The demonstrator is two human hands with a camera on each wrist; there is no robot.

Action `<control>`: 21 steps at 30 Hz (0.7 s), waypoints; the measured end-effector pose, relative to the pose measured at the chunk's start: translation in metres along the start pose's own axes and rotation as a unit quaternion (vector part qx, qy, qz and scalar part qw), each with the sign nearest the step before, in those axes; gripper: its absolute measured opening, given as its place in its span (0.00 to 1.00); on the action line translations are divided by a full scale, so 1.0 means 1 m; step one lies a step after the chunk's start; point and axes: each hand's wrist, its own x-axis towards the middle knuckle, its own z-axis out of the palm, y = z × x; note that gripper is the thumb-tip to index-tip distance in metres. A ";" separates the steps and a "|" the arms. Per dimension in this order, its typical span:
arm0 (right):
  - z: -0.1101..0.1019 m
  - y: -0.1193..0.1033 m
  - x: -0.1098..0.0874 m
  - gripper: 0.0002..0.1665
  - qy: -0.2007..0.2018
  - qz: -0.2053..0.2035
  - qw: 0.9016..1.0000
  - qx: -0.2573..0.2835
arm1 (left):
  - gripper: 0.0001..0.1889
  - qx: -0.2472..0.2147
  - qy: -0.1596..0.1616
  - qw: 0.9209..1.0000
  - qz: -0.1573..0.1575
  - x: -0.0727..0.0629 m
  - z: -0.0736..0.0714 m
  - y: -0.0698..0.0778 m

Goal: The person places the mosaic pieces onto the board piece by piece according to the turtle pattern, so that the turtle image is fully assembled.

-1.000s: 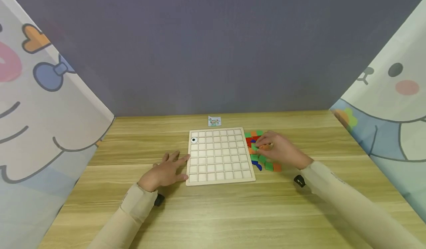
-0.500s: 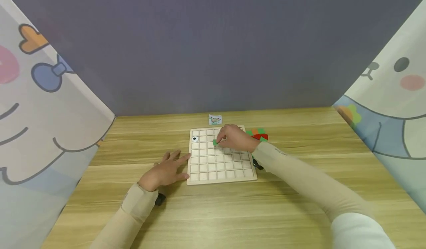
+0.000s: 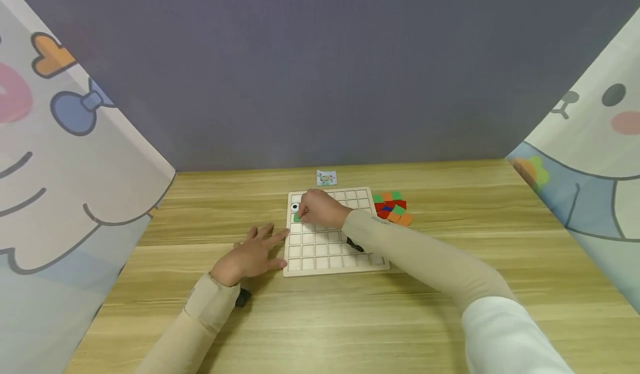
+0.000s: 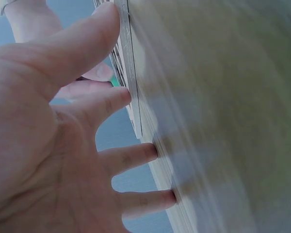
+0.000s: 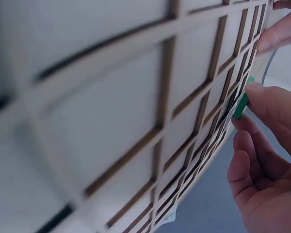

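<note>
A pale wooden grid board (image 3: 322,254) lies on the table. My right hand (image 3: 322,208) is over its upper left part and pinches a green square tile (image 5: 242,104) between thumb and fingertip. That tile (image 3: 297,218) is just below the white tile with a black dot (image 3: 295,207), which sits in the left column. Whether the green tile has dropped into its cell I cannot tell. My left hand (image 3: 247,258) rests with spread fingers at the board's left edge. In the left wrist view, thumb and index fingertips (image 4: 122,95) touch that edge.
Right of the board lies a loose pile of green, orange, red and blue tiles (image 3: 392,207), partly behind the right forearm. A small printed card (image 3: 326,178) is behind the board. A grey panel (image 3: 340,74) stands along the table's back edge.
My right hand has picked a green tile from the pile and carried it left across the board to the left column. The left hand has stayed at the board's edge.
</note>
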 end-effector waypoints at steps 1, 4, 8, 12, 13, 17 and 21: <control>0.001 -0.002 0.002 0.03 -0.001 -0.003 1.000 -0.002 | 0.39 -0.002 0.000 1.000 0.000 0.000 0.000 0.000; 0.004 -0.005 0.006 0.03 -0.002 -0.011 1.000 -0.012 | 0.39 -0.003 0.002 1.000 0.001 0.000 0.000 0.000; 0.006 -0.006 0.008 0.04 -0.003 -0.003 0.999 -0.033 | 0.39 -0.001 0.004 1.000 0.004 0.001 0.000 0.001; 0.008 -0.005 0.008 0.05 -0.003 0.001 0.999 -0.043 | 0.39 0.002 0.004 1.000 0.002 0.001 0.001 0.000; 0.008 -0.005 0.008 0.05 -0.003 -0.001 0.999 -0.042 | 0.39 0.003 0.003 1.000 0.002 0.001 0.002 0.000; 0.010 -0.005 0.008 0.06 0.001 -0.020 0.999 -0.042 | 0.40 0.005 0.003 1.000 -0.001 0.001 0.002 0.000; 0.011 -0.005 0.007 0.08 0.006 -0.043 0.998 -0.048 | 0.40 0.005 0.005 1.000 -0.003 0.001 0.001 0.000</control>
